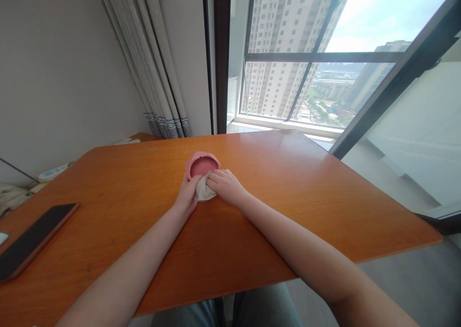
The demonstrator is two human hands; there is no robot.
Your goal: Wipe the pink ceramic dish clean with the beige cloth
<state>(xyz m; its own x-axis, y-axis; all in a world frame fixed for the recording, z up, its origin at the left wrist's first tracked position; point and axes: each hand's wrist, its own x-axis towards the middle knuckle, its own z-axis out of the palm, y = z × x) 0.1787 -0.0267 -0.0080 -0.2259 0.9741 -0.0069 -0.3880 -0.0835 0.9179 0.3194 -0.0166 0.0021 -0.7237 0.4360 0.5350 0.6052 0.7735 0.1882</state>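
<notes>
Locate the pink bowl (203,165) between the left and right sides of the wooden table (126,240), toward the far edge, and tilted with the opening toward the near side. Cannot tell base contact with the table: hidden from this view.

Grip state, left: see the left hand (186,193) partly closed at the bowl's near left side, thumb at the rim. Grip state, right: see the right hand (226,187) with fingers curled over the pale cloth (205,192), bunched between the hands at the near rim. Cannot tell fingertip depth or pressure under the fabric.

Hazard 1, bowl rotation: possible under strong pushing by the right hand, with apparently only a one-sided hold on the left to resist it. Hazard 2, slipping: possible at the left thumb, given a smooth-looking rim and little visible overlap. Hazard 3, cloth snagging: possible at the angular-looking rim, with a risk of dragging the bowl toward the near edge. Hazard 4, loss of cloth: possible through loose folds spreading past the right fingers. Rate the dark flat object (38,238) on the near left of the table as low risk, being well apart from both hands.
</notes>
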